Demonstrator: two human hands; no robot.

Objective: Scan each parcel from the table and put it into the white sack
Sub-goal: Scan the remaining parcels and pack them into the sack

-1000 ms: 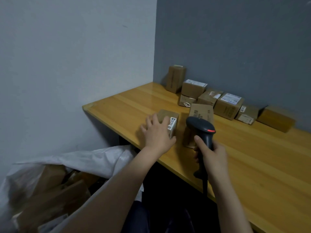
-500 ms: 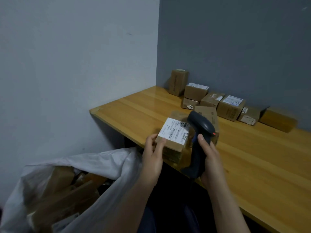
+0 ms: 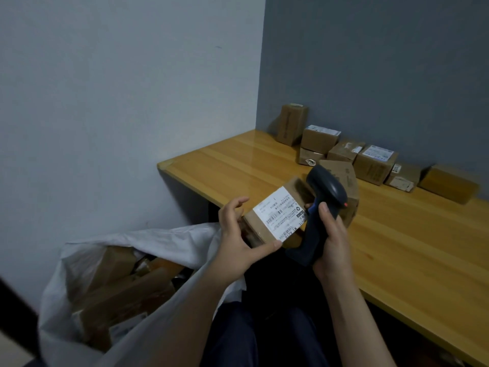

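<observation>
My left hand point(image 3: 239, 241) grips a small brown parcel point(image 3: 275, 211) off the table's front edge, its white barcode label facing up. My right hand point(image 3: 332, 234) holds a dark handheld scanner point(image 3: 324, 202) by the grip, with the scanner's head just right of the label and a red light showing on it. The white sack point(image 3: 148, 250) stands open at lower left, below the parcel, with several brown boxes inside. Behind the scanner another parcel point(image 3: 346, 178) sits on the wooden table point(image 3: 397, 247).
Several more cardboard parcels point(image 3: 374, 161) line the grey back wall on the table, from the corner to the right. A white wall runs along the left. My legs in dark trousers point(image 3: 264, 335) sit between the sack and the table.
My left hand lifted the parcel off the table, turned its label up and brought it toward me above the sack. My right hand swung the scanner round beside the label.
</observation>
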